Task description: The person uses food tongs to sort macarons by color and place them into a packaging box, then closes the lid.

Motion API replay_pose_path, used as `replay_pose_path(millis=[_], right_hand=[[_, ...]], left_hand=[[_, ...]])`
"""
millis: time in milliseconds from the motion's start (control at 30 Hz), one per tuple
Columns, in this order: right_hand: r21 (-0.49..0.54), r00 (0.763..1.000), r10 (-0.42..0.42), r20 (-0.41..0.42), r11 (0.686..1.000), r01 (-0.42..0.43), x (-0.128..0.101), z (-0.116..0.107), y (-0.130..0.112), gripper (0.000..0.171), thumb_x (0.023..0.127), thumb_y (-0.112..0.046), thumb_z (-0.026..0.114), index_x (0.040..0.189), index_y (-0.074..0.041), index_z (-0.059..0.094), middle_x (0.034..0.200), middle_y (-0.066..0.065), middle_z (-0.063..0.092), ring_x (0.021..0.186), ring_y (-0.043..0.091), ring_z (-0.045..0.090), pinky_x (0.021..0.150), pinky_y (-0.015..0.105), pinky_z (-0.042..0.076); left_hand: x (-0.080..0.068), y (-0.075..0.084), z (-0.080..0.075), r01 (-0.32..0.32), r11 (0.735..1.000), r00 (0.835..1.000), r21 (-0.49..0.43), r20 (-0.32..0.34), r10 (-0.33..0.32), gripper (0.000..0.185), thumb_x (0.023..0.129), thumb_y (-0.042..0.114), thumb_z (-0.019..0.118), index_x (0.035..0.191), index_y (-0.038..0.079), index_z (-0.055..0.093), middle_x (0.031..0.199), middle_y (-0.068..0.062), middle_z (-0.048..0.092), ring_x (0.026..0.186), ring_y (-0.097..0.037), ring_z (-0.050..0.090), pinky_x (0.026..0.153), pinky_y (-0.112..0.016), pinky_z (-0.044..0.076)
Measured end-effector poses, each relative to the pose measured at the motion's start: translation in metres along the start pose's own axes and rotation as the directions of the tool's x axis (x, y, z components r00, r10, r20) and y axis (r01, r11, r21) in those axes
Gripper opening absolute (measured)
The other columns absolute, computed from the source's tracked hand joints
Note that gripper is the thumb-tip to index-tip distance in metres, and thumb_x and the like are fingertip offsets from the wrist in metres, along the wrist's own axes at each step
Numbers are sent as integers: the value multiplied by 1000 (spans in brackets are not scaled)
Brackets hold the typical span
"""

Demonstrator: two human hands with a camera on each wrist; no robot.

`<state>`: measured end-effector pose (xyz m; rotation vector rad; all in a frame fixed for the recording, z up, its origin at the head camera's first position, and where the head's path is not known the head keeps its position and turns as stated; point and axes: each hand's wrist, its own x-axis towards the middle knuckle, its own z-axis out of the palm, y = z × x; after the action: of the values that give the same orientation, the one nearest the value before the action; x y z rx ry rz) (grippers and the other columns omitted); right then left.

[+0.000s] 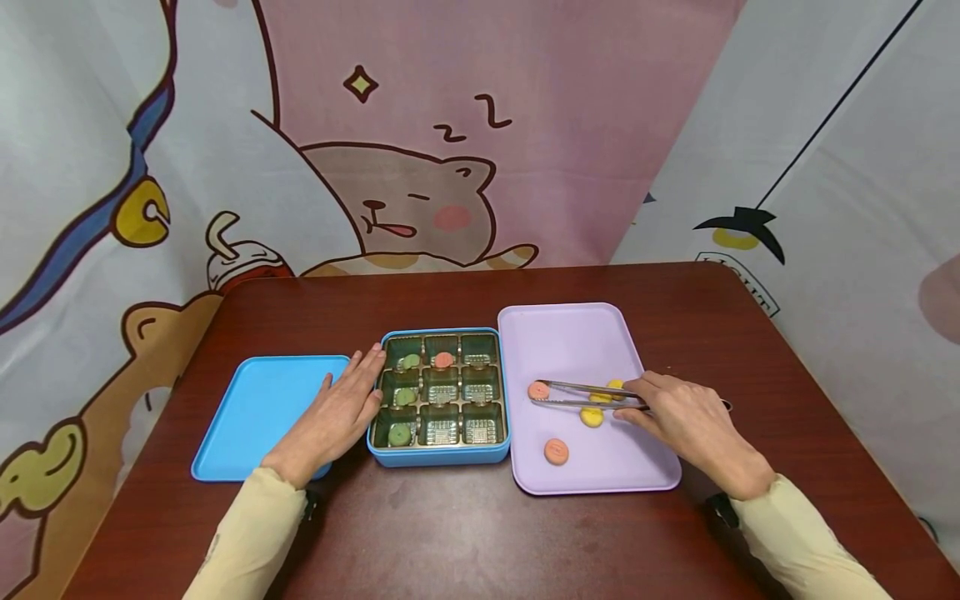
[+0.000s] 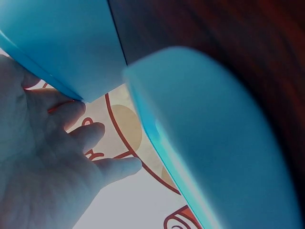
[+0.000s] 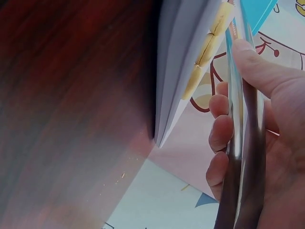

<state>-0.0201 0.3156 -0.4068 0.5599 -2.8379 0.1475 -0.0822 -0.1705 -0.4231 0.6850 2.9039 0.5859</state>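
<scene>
Metal tongs (image 1: 581, 395), thin and shiny steel, tips closed on a round pink-orange sweet (image 1: 537, 390) lying on the lilac plastic tray (image 1: 570, 333); right hand (image 1: 686, 421) grips the tongs' arms with fingers curled round them, grip narrow, pinching; the sweet sits at the tray's left part, near the blue box's wall; two yellow round sweets (image 1: 592, 414) lie under and just beside the tong arms, a second pink-orange sweet (image 1: 556, 451) nearer the tray's front edge; blue rounded-corner box (image 1: 441, 457) with a dark nine-cell plastic insert just left of the tray, touching or nearly so; three green sweets (image 1: 406, 397) down its left column, one pink sweet (image 1: 444, 360) in the top middle cell, other cells bare with ribbed clear bottoms; left hand (image 1: 337, 415) flat and relaxed, fingers straight, resting against the box's left wall and over the blue flat lid (image 1: 255, 412); risks, as a judgement: smooth steel on a small disc may slip, or squeeze and dent it if soft; the arms could nudge the yellow ones; the box might slide if the hand lifts; glossy dark red-brown wooden table (image 1: 675, 308) under all.
</scene>
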Motion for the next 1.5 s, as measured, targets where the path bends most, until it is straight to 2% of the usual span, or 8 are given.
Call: replay_pose_path(millis=[400, 733, 1033, 1500], right_hand=[[-4, 1000, -3, -5, 1000, 3, 0, 0, -1, 43, 78, -38, 91, 105, -7, 79, 89, 4, 73, 68, 20, 65, 48, 38, 51], [-4, 1000, 14, 1, 1000, -14, -1, -5, -2, 43, 78, -38, 91, 105, -7, 79, 89, 5, 73, 65, 15, 62, 48, 36, 50], [1, 1000, 26, -6, 1000, -26, -2, -14, -4, 38, 78, -36, 92, 102, -9, 79, 76, -6, 60, 59, 7, 45, 46, 25, 37], [-1, 998, 36, -50, 999, -36, -3, -28, -4, 39, 76, -34, 93, 102, -9, 77, 75, -7, 57, 57, 7, 42, 44, 23, 32]], left_hand=[[0, 0, 0, -2, 1000, 1000, -5, 0, 2, 60, 113, 30, 38, 167, 9, 20, 173, -10, 15, 157, -38, 17, 115, -75, 17], [0, 0, 1, 3, 1000, 1000, 0, 1, -3, 61, 113, 30, 39, 167, 9, 19, 173, -10, 15, 157, -38, 17, 116, -75, 17], [0, 0, 0, -1, 1000, 1000, -5, -1, 1, 60, 113, 29, 38, 167, 8, 20, 173, -8, 14, 157, -38, 18, 115, -75, 18], [1, 0, -1, 0, 1000, 1000, -1, -2, 0, 60, 113, 30, 37, 167, 9, 21, 173, -10, 16, 157, -37, 18, 115, -75, 18]])
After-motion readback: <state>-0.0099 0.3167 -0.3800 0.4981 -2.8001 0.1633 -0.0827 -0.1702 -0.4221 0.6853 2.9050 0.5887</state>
